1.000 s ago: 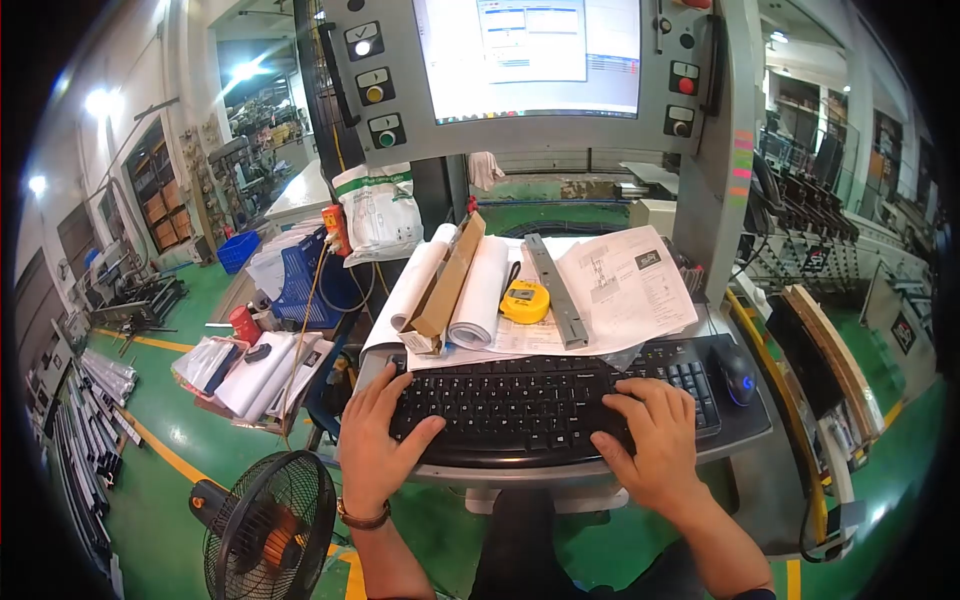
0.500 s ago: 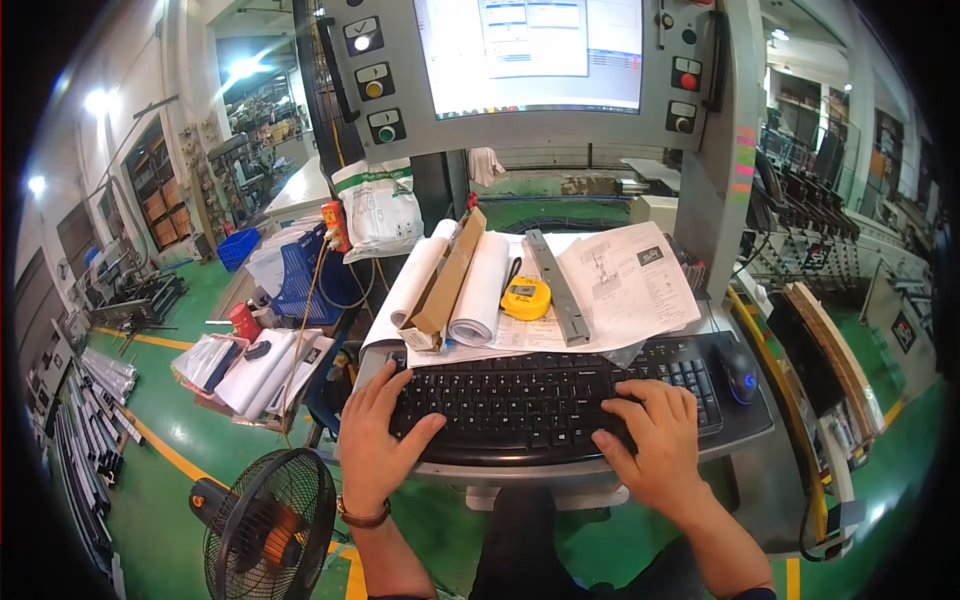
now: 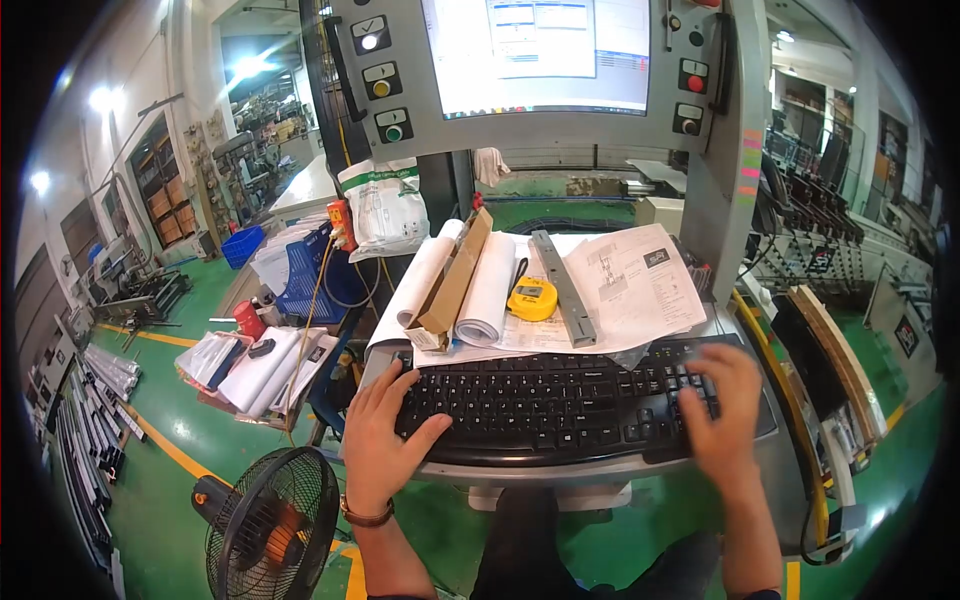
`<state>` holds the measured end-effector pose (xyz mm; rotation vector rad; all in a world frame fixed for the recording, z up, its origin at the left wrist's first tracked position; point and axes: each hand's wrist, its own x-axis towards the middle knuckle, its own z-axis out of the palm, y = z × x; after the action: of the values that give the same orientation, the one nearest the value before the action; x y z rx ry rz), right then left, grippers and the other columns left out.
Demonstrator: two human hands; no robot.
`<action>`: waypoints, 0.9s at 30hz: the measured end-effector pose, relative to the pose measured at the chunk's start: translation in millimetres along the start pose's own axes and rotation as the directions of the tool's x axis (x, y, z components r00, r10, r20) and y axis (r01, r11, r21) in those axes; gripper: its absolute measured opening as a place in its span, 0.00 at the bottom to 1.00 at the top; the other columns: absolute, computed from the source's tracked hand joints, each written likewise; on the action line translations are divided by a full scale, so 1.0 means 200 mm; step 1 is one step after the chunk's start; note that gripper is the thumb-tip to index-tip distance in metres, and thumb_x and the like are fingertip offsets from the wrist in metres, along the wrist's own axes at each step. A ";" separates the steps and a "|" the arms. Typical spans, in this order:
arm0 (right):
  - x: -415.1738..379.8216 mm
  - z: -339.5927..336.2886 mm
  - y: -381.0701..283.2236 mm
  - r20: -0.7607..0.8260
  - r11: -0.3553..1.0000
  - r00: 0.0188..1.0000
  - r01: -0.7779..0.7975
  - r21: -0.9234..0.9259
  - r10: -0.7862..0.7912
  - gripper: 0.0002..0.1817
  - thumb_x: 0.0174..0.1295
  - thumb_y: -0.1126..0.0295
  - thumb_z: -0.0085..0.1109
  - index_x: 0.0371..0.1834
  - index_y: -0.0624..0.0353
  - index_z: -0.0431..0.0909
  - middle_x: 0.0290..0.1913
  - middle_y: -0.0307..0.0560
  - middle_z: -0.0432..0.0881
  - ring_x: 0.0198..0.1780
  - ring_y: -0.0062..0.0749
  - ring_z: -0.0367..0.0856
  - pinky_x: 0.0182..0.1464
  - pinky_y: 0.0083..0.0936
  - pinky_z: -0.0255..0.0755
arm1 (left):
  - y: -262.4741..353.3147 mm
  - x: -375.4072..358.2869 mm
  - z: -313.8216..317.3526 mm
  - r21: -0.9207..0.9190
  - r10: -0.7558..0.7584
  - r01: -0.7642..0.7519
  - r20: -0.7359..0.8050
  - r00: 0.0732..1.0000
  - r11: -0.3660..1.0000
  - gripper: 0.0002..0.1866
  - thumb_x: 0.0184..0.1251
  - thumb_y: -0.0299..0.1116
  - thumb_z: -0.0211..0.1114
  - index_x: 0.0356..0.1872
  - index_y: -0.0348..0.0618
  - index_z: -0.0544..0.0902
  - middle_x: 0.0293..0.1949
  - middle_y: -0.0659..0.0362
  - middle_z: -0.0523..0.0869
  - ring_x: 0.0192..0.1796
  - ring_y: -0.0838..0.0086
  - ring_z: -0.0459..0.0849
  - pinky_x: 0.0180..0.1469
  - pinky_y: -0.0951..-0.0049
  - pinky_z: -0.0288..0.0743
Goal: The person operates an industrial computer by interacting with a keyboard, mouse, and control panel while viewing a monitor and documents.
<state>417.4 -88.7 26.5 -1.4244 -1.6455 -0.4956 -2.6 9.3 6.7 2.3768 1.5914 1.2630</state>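
On the left end of the black keyboard [image 3: 520,400] rests my left hand [image 3: 385,435], fingers on the keys and thumb spread apart, holding nothing. My right hand [image 3: 728,415] is over the number keys at the keyboard's right end, somewhat smeared by motion. Its thumb stands apart from the fingers and nothing shows in its grasp. The mouse is hidden behind this hand. Just beyond the keys lie printed drawing sheets [image 3: 640,285], a yellow tape measure [image 3: 532,299], a grey metal bar [image 3: 563,290], rolled paper [image 3: 487,290] and a long cardboard box [image 3: 452,285].
Above the desk stands a control panel with a lit screen [image 3: 540,55] and push buttons [image 3: 393,133]. A black fan [image 3: 275,525] is at lower left. Papers [image 3: 265,370] and a blue file rack [image 3: 308,285] sit to the left. Boards [image 3: 835,350] lean at right.
My right hand has lifted from the keyboard's right-centre and shifted right to the number keys and mouse area. My left hand stays in place on the keys. The view has shifted slightly.
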 end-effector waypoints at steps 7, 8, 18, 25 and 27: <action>0.00 -0.10 0.35 0.019 0.948 0.953 -0.303 0.096 0.303 0.26 0.68 0.74 0.72 0.71 0.63 0.84 0.75 0.59 0.82 0.76 0.62 0.82 0.82 0.48 0.72 | -0.01 0.00 0.02 -0.004 0.003 -0.003 -0.025 1.000 1.000 0.40 0.69 0.56 0.86 0.73 0.38 0.90 0.79 0.43 0.88 0.78 0.42 0.86 0.84 0.45 0.73; 0.00 -0.10 0.32 0.050 0.934 0.939 -0.345 0.098 0.341 0.27 0.68 0.74 0.71 0.72 0.63 0.83 0.75 0.59 0.83 0.76 0.62 0.83 0.81 0.47 0.73 | -0.01 0.00 0.02 -0.012 -0.002 0.002 -0.030 1.000 1.000 0.39 0.69 0.56 0.86 0.72 0.38 0.91 0.78 0.42 0.89 0.78 0.42 0.86 0.83 0.45 0.73; -0.02 -0.09 0.33 0.119 0.913 0.914 -0.399 0.086 0.388 0.28 0.68 0.74 0.68 0.73 0.63 0.82 0.77 0.60 0.83 0.76 0.65 0.85 0.79 0.50 0.77 | -0.01 0.00 0.02 -0.012 0.007 -0.007 -0.029 1.000 1.000 0.39 0.69 0.56 0.86 0.72 0.37 0.91 0.78 0.43 0.89 0.78 0.43 0.86 0.82 0.46 0.74; -0.02 -0.09 0.34 0.111 0.914 0.915 -0.398 0.083 0.389 0.26 0.68 0.73 0.66 0.71 0.64 0.83 0.77 0.61 0.83 0.77 0.67 0.84 0.80 0.51 0.76 | 0.00 0.00 0.01 -0.012 -0.017 0.017 -0.003 1.000 1.000 0.41 0.71 0.57 0.84 0.74 0.36 0.90 0.80 0.41 0.88 0.79 0.42 0.86 0.83 0.46 0.74; -0.02 -0.10 0.33 0.113 0.911 0.912 -0.404 0.083 0.395 0.26 0.68 0.72 0.66 0.71 0.64 0.83 0.77 0.61 0.83 0.77 0.67 0.84 0.80 0.51 0.76 | 0.00 0.00 0.02 -0.016 -0.012 0.012 -0.018 1.000 1.000 0.40 0.70 0.57 0.85 0.73 0.37 0.91 0.79 0.43 0.88 0.79 0.43 0.86 0.84 0.46 0.73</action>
<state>486.5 -88.7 17.0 -1.6716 -1.3738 -0.1066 -0.2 11.0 4.1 2.3492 1.5920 1.2937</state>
